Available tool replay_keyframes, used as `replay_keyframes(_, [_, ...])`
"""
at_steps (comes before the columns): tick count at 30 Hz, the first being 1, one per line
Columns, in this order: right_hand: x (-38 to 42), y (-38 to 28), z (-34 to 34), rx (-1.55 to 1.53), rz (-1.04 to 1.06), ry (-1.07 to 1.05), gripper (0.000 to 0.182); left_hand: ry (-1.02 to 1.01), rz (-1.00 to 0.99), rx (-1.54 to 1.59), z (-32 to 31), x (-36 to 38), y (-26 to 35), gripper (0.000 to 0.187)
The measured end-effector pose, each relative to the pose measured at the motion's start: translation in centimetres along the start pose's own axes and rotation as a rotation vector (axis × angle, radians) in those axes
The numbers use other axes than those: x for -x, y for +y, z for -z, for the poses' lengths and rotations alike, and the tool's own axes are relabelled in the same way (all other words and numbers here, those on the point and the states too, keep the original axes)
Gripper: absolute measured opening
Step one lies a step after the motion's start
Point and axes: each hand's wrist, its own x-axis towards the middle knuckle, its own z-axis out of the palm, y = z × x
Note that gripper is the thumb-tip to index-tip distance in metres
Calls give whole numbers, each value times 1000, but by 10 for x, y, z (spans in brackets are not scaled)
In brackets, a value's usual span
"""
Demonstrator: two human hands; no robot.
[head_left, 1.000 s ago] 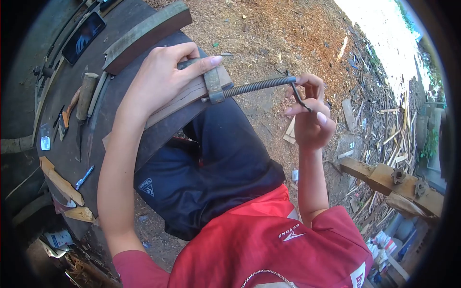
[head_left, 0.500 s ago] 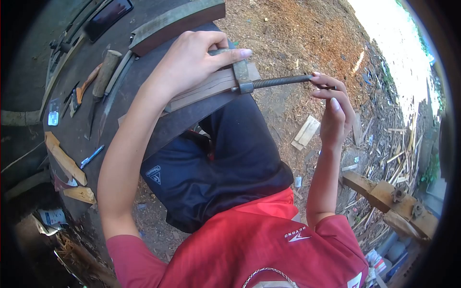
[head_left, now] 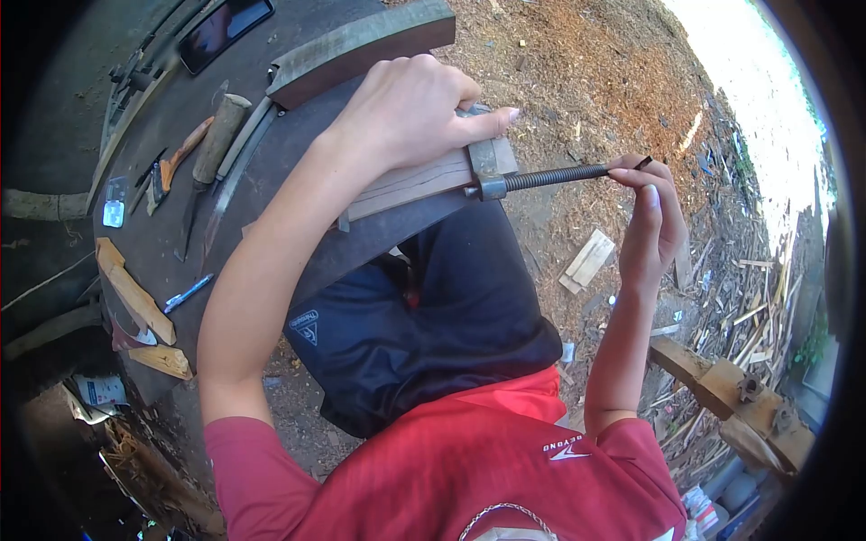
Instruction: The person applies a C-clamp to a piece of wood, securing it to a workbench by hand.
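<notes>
A metal screw clamp (head_left: pixel 488 169) sits at the near edge of the dark table, over a flat wooden board (head_left: pixel 417 187). My left hand (head_left: pixel 408 110) is closed around the top of the clamp's frame, with the thumb stretched along it and the other fingertips partly hidden. From the clamp a long threaded screw (head_left: pixel 555 178) sticks out to the right. At its outer end my right hand (head_left: pixel 657 209) pinches the thin turning bar (head_left: pixel 644 163) between thumb and fingers. Most of the clamp's frame is hidden under my left hand.
A thick wooden block (head_left: pixel 365 56) and a phone (head_left: pixel 225 32) lie at the table's far side. Left of my arm are a wooden-handled tool (head_left: pixel 219 140), a pen (head_left: pixel 188 293) and wood offcuts (head_left: pixel 135 288). Sawdust and scraps cover the ground.
The right fingers have shifted on the turning bar, which now points more upward. The left hand keeps its hold on the clamp. The whole view has shifted slightly.
</notes>
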Motion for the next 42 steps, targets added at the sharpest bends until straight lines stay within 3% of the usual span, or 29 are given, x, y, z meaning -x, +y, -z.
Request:
replay_keyframes(10, [-17, 13, -19, -45, -46, 85, 35, 61, -45, 35, -4, 0, -7, 53])
replay_keyframes(13, [-28, -1, -28, 135, -265, -11, 34, 36, -33, 63, -3, -1, -4, 51])
replay_keyframes(16, [-32, 23, -21, -303, -514, -114, 43, 27, -33, 58, 0, -1, -2, 50])
replay_keyframes(20, [-3, 53, -21, -369, -638, -158, 49, 11, 9, 72, 1, -1, 1, 49])
replay_keyframes(22, [18, 51, -15, -335, -590, -219, 49, 3, 39, 83, 1, 0, 1, 49])
replay_keyframes(27, [56, 23, -1, -279, -500, -43, 45, 2, 62, 92, 0, 0, -1, 47])
replay_keyframes(31, [34, 4, -1, -102, -218, 98, 42, 44, 15, 65, -1, 0, -1, 46])
replay_keyframes(34, [0, -4, -5, 21, -195, 114, 39, -2, 35, 77, 1, -1, 1, 45])
replay_keyframes(37, [-23, 3, -14, -69, -169, 89, 38, 38, 8, 82, -2, 0, -1, 43])
replay_keyframes(42, [-29, 21, -24, -239, -315, 122, 35, -1, 13, 75, 0, -2, 0, 41])
